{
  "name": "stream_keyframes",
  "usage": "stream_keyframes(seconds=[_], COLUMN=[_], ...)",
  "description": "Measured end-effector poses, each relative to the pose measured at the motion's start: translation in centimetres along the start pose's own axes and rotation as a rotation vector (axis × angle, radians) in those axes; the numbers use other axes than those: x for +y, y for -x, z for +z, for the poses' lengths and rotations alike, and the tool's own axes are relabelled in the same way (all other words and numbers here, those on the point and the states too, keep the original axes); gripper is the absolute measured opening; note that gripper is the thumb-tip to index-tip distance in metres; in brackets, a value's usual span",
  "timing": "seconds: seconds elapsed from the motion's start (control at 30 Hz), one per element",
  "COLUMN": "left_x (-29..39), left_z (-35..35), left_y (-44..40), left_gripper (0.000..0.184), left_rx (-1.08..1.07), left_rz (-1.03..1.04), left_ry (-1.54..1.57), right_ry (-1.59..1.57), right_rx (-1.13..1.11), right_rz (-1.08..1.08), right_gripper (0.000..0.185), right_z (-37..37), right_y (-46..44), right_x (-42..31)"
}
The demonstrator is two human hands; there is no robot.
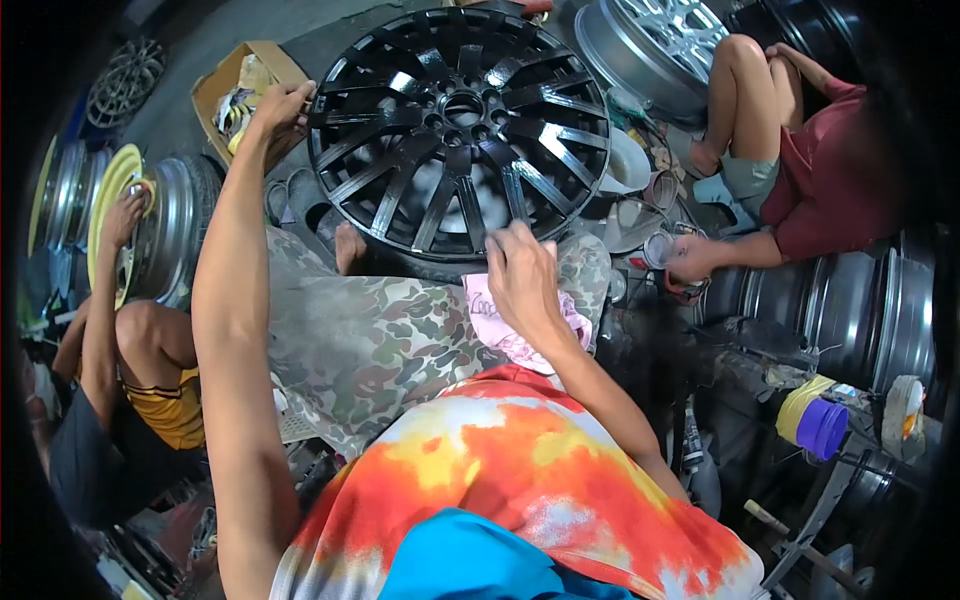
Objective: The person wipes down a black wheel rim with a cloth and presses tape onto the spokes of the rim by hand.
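Note:
A glossy black multi-spoke wheel rim [458,160] lies face up in front of my knees. My left hand [285,105] grips its left edge with curled fingers. By the rim's near edge is my right hand [522,280], its fingers bent and pressed together, slightly blurred. Whatever those fingers may hold is too small or hidden to make out. A pink cloth [490,322] with dark writing rests on my camouflage trousers [370,310], partly under my right hand.
A cardboard box [275,60] with scraps stands left of the rim. A silver wheel [650,50] leans behind at right. One person [820,170] sits at right with a hand near a cup; another person [160,350] at left touches a yellow-edged wheel [115,220]. Dark wheels [850,310] line the right side.

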State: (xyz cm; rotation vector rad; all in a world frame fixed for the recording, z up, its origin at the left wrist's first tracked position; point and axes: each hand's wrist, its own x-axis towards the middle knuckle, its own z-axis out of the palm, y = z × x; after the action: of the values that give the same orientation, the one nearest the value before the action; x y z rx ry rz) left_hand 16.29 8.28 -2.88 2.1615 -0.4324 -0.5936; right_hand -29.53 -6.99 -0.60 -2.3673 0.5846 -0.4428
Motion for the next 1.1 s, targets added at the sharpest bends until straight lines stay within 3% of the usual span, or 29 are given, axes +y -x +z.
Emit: stream_keyframes(seconds=[0.07, 0.17, 0.23, 0.33, 0.37, 0.5, 0.57, 0.6, 0.67, 0.73, 0.87, 0.9, 0.93, 1.1], left_x=[-1.3, -0.6, 0.0, -1.4, -2.4, -1.7, -1.3, -0.8, 1.7, 4.5, 10.3, 10.8, 11.2, 12.1], left_z=[0.0, 0.6, 0.2, -0.1, -0.8, -1.3, -1.6, -1.6, -0.3, 0.5, 3.3, 4.5, 5.8, 13.3], left_y=[-1.7, -0.8, 0.0, -0.1, -0.8, -0.1, -0.9, -0.5, 0.9, 3.0, 9.4, 10.5, 11.6, 19.5], left_gripper=[0.054, 0.057, 0.051, 0.044, 0.041, 0.039, 0.041, 0.041, 0.05, 0.047, 0.04, 0.037, 0.034, 0.023], left_rx=[0.05, 0.056, 0.026, 0.039, -0.074, 0.024, 0.116, 0.127, 0.319, 0.313, 0.232, 0.175, 0.119, -0.349], left_rz=[0.031, 0.068, 0.022, 0.084, 0.015, -0.025, 0.084, 0.081, 0.278, 0.352, 0.545, 0.616, 0.689, 0.866], left_ry=[-0.264, -0.248, -0.247, -0.131, 0.058, -0.119, -0.445, -0.445, -0.531, -0.471, -0.343, -0.354, -0.363, -0.436], right_ry=[0.079, 0.115, 0.202, 0.111, 0.12, 0.064, 0.102, 0.143, 0.211, 0.26, 0.221, 0.226, 0.334, 0.659], right_rx=[0.055, 0.146, 0.106, 0.136, 0.103, 0.059, 0.081, 0.101, 0.119, -0.09, -0.348, -0.36, -0.349, -0.399], right_rz=[-0.037, -0.102, -0.013, -0.114, -0.116, -0.019, -0.058, -0.095, -0.055, -0.041, -0.306, -0.306, -0.45, -0.901], right_gripper=[0.016, 0.015, 0.016, 0.016, 0.016, 0.014, 0.015, 0.016, 0.021, 0.023, 0.019, 0.019, 0.023, 0.03], right_z=[1.5, 3.5, 4.4, 3.2, 2.4, 1.3, 2.4, 3.0, 4.3, 2.7, -2.4, -3.6, -4.8, -6.9], right_y=[-3.3, -8.7, -10.8, -7.3, -5.7, -3.8, -6.7, -8.5, -11.4, -11.4, -5.6, -4.4, -3.4, -6.6], right_x=[0.2, 0.7, 1.1, 0.9, 0.8, 0.0, 0.1, 0.3, 1.0, 0.7, 2.5, 2.9, 3.4, 4.9])
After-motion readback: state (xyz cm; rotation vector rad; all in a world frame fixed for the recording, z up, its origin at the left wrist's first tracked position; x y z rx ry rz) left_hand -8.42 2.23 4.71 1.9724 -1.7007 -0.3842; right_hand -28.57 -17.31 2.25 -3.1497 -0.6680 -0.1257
